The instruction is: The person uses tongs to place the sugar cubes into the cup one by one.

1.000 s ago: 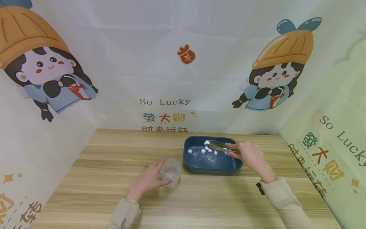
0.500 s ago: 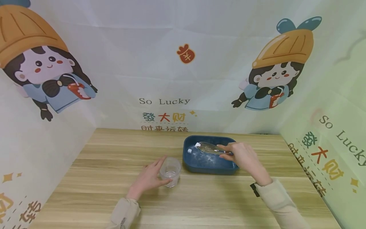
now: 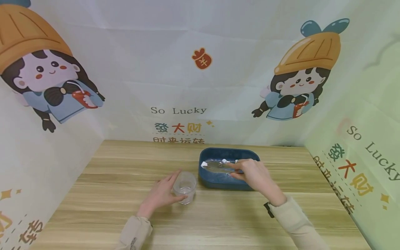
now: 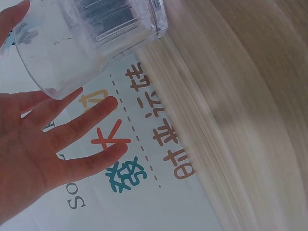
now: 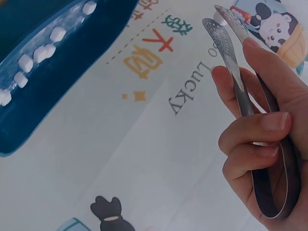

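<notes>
My right hand [image 3: 257, 175] [image 5: 269, 134] grips metal tongs [image 3: 215, 166] [image 5: 227, 53] with perforated tips, over the near-left part of the blue tray [image 3: 218, 183] [image 5: 53, 98]. Between the tips is a white cube [image 3: 204, 164] [image 5: 220, 19]. Several other white cubes [image 5: 57, 34] lie in the tray. My left hand [image 3: 160, 192] [image 4: 53, 139] is at the left side of a clear cup [image 3: 185, 188] [image 4: 82, 48], its straight fingers spread and touching it, the thumb at the near side. The cup stands upright on the table, just left of the tray.
The wood-grain table [image 3: 125, 166] ends at a light printed backdrop [image 3: 231, 114] behind, with printed side walls left and right [image 3: 375, 118]. The tray's left wall is close to the cup.
My right hand and the tongs have moved left and slightly nearer across the tray, with a white cube at the tips. My left hand and the cup have stayed in place.
</notes>
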`<state>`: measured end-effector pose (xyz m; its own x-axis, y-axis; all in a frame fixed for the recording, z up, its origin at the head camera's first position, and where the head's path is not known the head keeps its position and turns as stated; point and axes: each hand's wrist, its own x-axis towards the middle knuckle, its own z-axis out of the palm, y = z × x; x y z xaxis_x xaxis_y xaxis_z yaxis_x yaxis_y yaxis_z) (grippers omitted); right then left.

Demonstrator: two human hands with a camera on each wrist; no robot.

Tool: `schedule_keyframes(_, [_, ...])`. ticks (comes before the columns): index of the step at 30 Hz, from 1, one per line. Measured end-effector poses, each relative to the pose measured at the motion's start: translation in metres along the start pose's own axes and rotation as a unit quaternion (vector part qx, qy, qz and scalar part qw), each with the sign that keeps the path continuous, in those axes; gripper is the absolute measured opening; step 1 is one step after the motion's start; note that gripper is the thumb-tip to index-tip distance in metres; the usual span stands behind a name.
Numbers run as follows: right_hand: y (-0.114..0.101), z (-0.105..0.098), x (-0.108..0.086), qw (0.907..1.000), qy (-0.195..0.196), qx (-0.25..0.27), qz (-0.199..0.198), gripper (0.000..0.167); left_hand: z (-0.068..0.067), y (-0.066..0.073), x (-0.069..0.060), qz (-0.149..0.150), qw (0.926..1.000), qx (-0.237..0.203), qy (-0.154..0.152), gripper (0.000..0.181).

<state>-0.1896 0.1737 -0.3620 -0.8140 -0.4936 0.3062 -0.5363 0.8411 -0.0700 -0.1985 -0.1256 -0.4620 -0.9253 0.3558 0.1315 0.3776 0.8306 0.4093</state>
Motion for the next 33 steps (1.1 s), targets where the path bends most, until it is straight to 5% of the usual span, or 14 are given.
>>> schedule_keyframes(17, [-0.026,0.021,0.010,0.9995,-0.015,-0.001,-0.029,0.034,0.001,-0.002,0.001,0.000,1.0000,0.002,0.003,0.094])
schedule_keyframes(33, [-0.030,0.030,0.011,0.9982,-0.029,0.029,-0.043,0.033,0.002,-0.002,0.002,0.000,1.0000,0.005,0.001,0.095])
